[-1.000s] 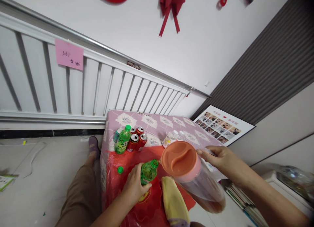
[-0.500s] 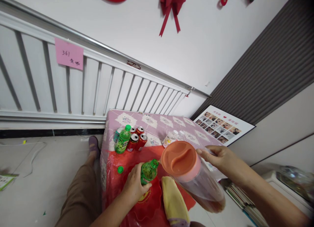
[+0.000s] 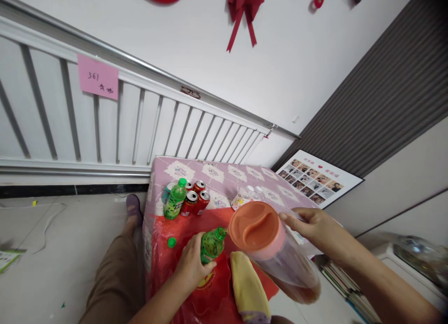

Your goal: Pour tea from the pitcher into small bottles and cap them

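Observation:
My left hand (image 3: 193,262) is wrapped round an uncapped green plastic bottle (image 3: 212,246), which leans to the right above a red tray (image 3: 210,298). In my right hand (image 3: 310,225) is the handle of a clear pitcher (image 3: 290,272) with an orange lid (image 3: 257,227). The pitcher is tilted, its spout close against the bottle's mouth, and brown liquid shows inside it. Whether liquid runs between them is too small to tell. A green bottle cap (image 3: 171,242) lies on the red cover. To the right of the tray is a folded yellow cloth (image 3: 248,286).
A second, capped green bottle (image 3: 175,200) stands beside several red cans (image 3: 201,202) at the table's back left. Clear-topped containers (image 3: 245,197) stand behind the pitcher. A white radiator (image 3: 175,128) runs along the wall. A photo board (image 3: 315,177) leans at the right.

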`<state>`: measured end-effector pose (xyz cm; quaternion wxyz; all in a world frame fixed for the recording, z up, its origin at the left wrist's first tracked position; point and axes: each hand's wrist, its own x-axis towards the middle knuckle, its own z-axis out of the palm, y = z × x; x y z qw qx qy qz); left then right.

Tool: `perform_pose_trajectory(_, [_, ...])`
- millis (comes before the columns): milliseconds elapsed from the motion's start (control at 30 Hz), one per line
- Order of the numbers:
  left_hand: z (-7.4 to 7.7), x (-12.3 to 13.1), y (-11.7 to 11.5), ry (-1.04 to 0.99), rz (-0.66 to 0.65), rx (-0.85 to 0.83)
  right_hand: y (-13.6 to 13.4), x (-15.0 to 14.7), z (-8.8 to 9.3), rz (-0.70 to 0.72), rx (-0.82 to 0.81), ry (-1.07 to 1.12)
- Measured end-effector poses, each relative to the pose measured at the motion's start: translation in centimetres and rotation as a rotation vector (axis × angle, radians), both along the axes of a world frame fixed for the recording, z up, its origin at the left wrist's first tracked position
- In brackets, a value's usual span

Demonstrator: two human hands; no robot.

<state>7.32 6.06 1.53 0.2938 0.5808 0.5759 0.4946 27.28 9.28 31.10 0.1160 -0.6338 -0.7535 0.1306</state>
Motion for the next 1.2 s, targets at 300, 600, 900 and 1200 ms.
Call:
perform_pose_trajectory(300, [-0.19, -0.05, 0.05, -0.008, -0.005, 0.002, 0.04, -0.08, -0.02, 0.006, 0.013, 0.001])
perform_pose_trajectory(600, [-0.02, -0.11, -0.05, -0.002, -0.007, -0.007, -0.12, -0.22, -0.01, -0.008, 0.005, 0.008])
perform_pose_trajectory(900, [-0.06, -0.02, 0.02, -0.002, 0.004, 0.008, 0.1, 0.06, -0.21, 0.024, 0.028, 0.014])
perform_pose_trajectory(1200, [0.02, -0.02, -0.04, 0.002, -0.009, -0.001, 0.06, 0.1, -0.24, 0.005, 0.01, 0.001])
